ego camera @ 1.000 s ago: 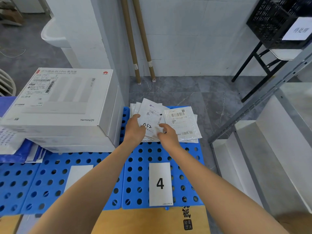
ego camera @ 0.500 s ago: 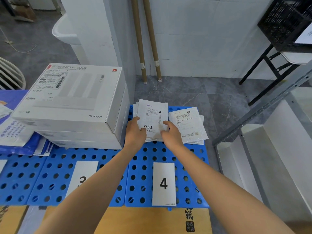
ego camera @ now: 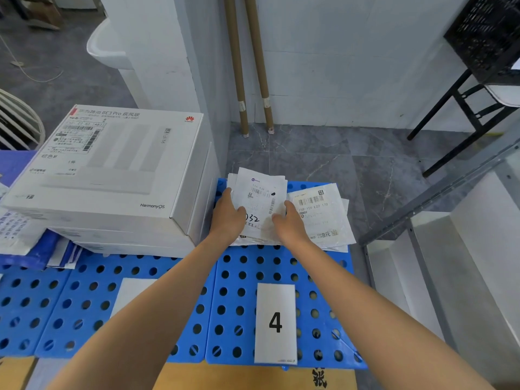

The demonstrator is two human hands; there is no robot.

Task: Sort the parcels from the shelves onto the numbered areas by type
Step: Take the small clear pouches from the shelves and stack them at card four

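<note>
A stack of thin white mailer parcels (ego camera: 260, 192) lies at the far end of the blue perforated mat (ego camera: 242, 291) marked with a card reading 4 (ego camera: 275, 322). The top one bears a label and the handwritten number 032. My left hand (ego camera: 228, 216) grips the stack's left edge, and my right hand (ego camera: 289, 225) holds its right edge. A second white mailer (ego camera: 320, 215) with a barcode lies just right of the stack, partly under my right hand.
White router boxes (ego camera: 112, 164) are stacked on the neighbouring blue mat (ego camera: 84, 305) to the left, close to my left hand. Blue and white parcels (ego camera: 25, 237) lie further left. A grey metal shelf frame (ego camera: 427, 209) stands right. Two brown tubes (ego camera: 247, 66) lean on the wall.
The stack has been squared up between my hands, which shifted slightly along its edges. The camera has moved closer and tilted a little.
</note>
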